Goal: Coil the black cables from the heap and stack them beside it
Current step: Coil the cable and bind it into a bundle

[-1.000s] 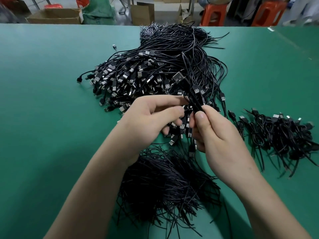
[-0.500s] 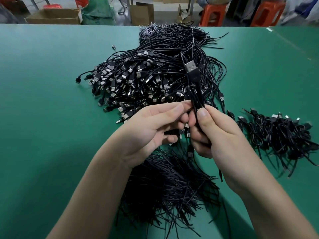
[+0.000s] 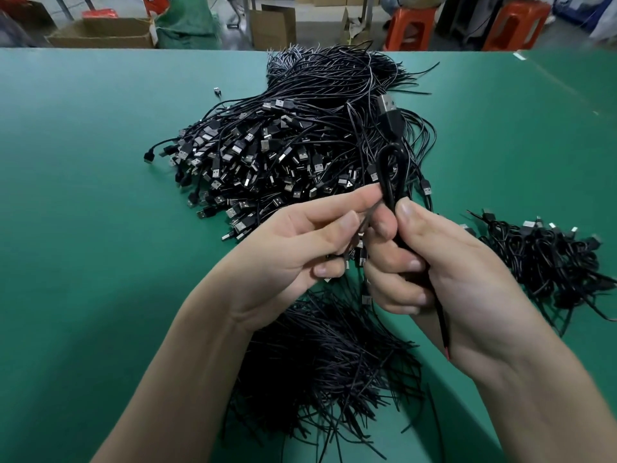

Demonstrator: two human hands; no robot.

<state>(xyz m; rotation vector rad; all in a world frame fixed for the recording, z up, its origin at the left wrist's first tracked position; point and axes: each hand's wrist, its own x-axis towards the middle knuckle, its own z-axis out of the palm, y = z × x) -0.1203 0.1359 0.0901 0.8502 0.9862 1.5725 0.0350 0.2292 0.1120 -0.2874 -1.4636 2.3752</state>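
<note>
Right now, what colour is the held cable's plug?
The plug is black with a silver metal tip; head view.

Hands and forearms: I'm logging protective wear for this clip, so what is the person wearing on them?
The left hand and right hand are bare: no gloves, no rings in view, nails short and unpainted. The left forearm and right forearm are uncovered to the frame's edge, with no sleeve, watch or wristband.

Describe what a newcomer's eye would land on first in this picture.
The big heap of black cables fills the middle of the green table. In front, the left hand and right hand hold one looped cable upright, plug on top. A smaller stack of coiled cables lies at the right.
</note>
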